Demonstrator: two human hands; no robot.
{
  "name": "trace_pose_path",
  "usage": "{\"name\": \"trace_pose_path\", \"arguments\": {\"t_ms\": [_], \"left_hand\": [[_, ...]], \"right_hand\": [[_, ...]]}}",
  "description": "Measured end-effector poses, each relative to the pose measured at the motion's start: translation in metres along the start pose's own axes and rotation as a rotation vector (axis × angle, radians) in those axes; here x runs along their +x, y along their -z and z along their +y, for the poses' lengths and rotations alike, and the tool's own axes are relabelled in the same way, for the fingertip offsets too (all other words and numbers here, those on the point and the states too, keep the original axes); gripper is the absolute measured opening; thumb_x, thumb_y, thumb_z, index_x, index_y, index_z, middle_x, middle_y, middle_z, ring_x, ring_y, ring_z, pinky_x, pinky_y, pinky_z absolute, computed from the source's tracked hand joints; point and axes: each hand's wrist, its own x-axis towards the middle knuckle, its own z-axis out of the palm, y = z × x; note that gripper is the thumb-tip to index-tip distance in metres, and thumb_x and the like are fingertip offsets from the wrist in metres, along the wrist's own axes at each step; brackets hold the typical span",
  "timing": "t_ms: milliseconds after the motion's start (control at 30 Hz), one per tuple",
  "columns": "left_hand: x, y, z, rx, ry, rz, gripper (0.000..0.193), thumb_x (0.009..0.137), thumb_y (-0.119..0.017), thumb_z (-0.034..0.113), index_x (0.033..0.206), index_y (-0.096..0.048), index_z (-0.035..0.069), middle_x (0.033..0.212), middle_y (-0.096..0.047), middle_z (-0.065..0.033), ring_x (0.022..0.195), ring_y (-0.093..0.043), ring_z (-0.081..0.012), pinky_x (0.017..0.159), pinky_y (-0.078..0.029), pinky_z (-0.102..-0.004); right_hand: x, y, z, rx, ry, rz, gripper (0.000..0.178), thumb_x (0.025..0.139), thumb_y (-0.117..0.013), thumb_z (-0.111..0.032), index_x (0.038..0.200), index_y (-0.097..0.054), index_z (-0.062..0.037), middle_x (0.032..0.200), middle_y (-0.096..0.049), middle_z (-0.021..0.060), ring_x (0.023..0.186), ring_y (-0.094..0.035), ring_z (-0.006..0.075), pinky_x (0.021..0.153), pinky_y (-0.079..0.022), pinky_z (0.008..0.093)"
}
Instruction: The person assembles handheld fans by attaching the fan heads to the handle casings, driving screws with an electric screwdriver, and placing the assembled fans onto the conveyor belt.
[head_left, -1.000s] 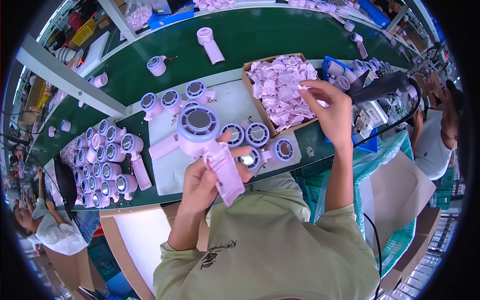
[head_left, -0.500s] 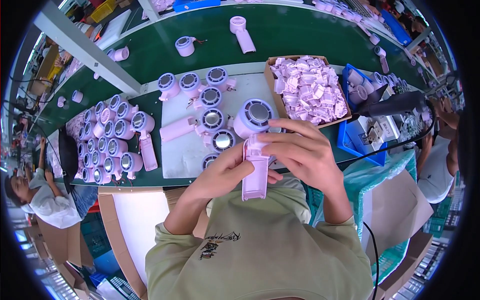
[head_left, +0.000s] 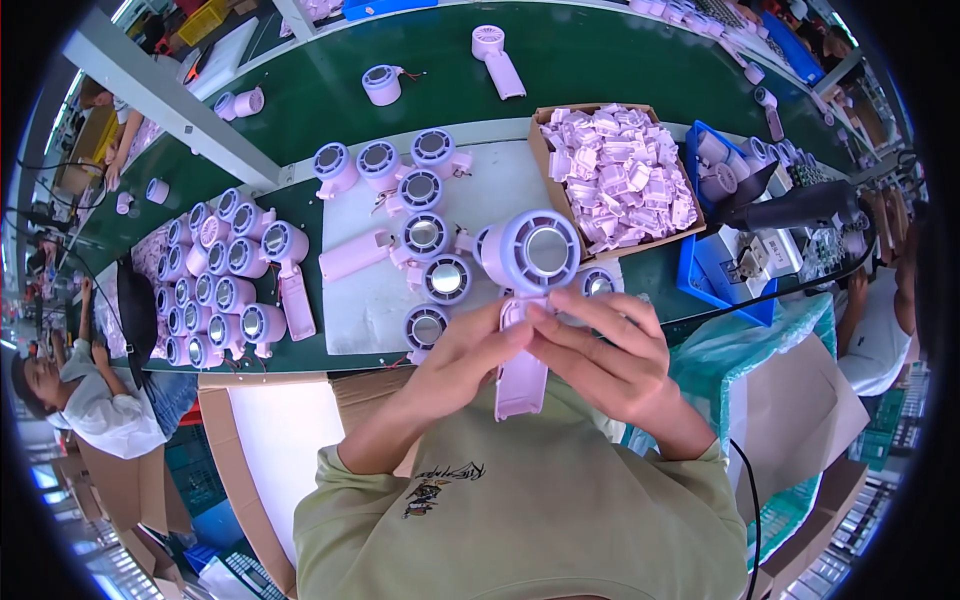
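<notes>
Both hands hold a lilac handheld fan (head_left: pixel 528 252) in front of my chest. Its round head, with a shiny disc in the middle, points up and away from me. The open, trough-like handle (head_left: pixel 522 388) hangs down toward my shirt. My left hand (head_left: pixel 452 362) is closed round the handle's left side, its thumb on the front. My right hand (head_left: pixel 608 358) pinches the top of the handle just under the head; its fingertips partly hide that joint. Several like fan heads (head_left: pixel 445 278) stand on the white board (head_left: pixel 360 310) beyond my hands, beside a loose handle shell (head_left: pixel 355 256).
A carton (head_left: pixel 540 150) heaped with small lilac parts stands behind the fan. Grouped fan heads (head_left: pixel 235 257) fill the table's left. To the right are a blue bin (head_left: pixel 690 262) and a black tool (head_left: pixel 795 207). More fan parts lie on the green belt (head_left: pixel 440 70).
The fan's head has swung right and tilted, showing its disc more fully, and the handle has shifted slightly right. My right fingers have moved down from the head. Parts on the belt have drifted right.
</notes>
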Motion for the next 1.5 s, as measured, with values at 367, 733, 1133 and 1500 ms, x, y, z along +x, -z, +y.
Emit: {"name": "trace_pose_path", "arguments": {"t_ms": [367, 733, 1133, 1500], "left_hand": [[0.013, -0.036, -0.006, 0.21, -0.563, -0.092, 0.04, 0.096, -0.048, 0.019, 0.13, -0.049, -0.001, 0.145, -0.036, -0.021, 0.133, -0.038, -0.028, 0.103, -0.034, -0.0363], [0.026, -0.038, -0.015, 0.256, -0.475, 0.001, 0.048, 0.096, -0.044, 0.03, 0.128, -0.046, -0.005, 0.133, -0.047, -0.0275, 0.122, -0.05, -0.0337, 0.102, -0.037, -0.0443], [0.05, -0.014, 0.012, -0.555, -0.222, 0.0, 0.033, 0.092, -0.05, 0.031, 0.107, -0.058, 0.002, 0.117, -0.061, -0.0233, 0.109, -0.058, -0.0347, 0.095, -0.045, -0.0414], [0.054, -0.012, -0.005, -0.761, -0.093, 0.057, 0.032, 0.092, -0.048, 0.03, 0.107, -0.056, 0.004, 0.098, -0.065, -0.0177, 0.068, -0.062, -0.0266, 0.062, -0.051, -0.0369]], "right_hand": [[-0.016, -0.011, -0.024, 0.841, -0.639, 0.411, 0.015, 0.088, -0.063, -0.016, 0.1, -0.067, -0.0062, 0.076, -0.064, 0.0034, 0.083, -0.063, 0.0153, 0.068, -0.049, 0.0265], [-0.021, -0.012, -0.012, 1.459, -1.044, -0.065, 0.035, 0.1, -0.044, -0.03, 0.102, -0.06, 0.0002, 0.062, -0.058, 0.0035, 0.049, -0.056, 0.0081, 0.042, -0.042, 0.0233], [-0.042, 0.015, 0.092, -0.41, -0.835, 0.854, 0.046, 0.086, -0.07, -0.02, 0.121, -0.049, 0.0024, 0.108, -0.056, 0.0084, 0.093, -0.054, 0.0154, 0.08, -0.043, 0.0288], [-0.062, 0.05, 0.141, 0.086, -0.745, 1.199, 0.032, 0.092, -0.057, -0.009, 0.118, -0.047, 0.0067, 0.065, -0.055, 0.0053, 0.066, -0.058, 0.0141, 0.063, -0.049, 0.029]]}}
